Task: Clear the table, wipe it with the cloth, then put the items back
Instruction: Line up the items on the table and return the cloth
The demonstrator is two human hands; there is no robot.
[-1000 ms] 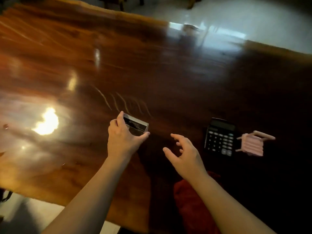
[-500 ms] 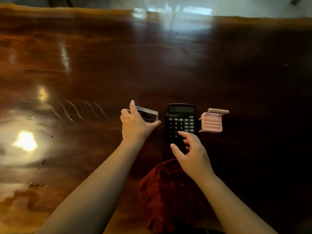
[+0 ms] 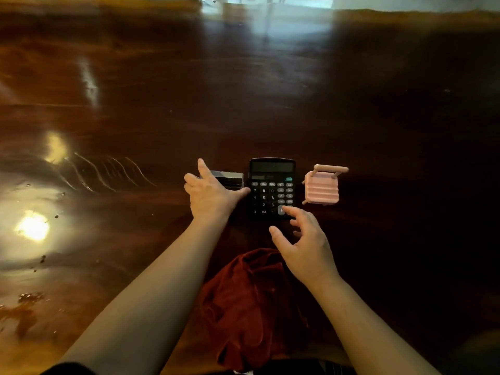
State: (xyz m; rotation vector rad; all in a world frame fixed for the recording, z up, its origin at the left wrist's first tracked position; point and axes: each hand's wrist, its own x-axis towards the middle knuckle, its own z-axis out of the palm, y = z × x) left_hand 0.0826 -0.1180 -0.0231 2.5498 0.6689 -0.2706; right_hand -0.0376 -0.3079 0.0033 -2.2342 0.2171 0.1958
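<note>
My left hand [image 3: 209, 194] grips a small clear box with a dark top [image 3: 228, 178], thumb on its right end and fingers on its left. The box sits low on the dark wooden table [image 3: 270, 104], just left of a black calculator [image 3: 271, 185]. A small pink suitcase-shaped item [image 3: 322, 188] stands right of the calculator. My right hand [image 3: 303, 247] hovers with fingers apart at the calculator's near edge, its index fingertip by the plus key, holding nothing. A crumpled red cloth [image 3: 251, 307] lies at the table's near edge between my forearms.
The glossy tabletop shows streaks [image 3: 108, 171] and bright light reflections [image 3: 33, 226] on the left. Dark specks and a wet-looking smear [image 3: 24, 307] mark the near left. The table's far edge [image 3: 378, 12] meets a pale floor.
My left hand has carried the small box rightwards until it sits beside the calculator. My right hand has reached forward to the calculator's near edge.
</note>
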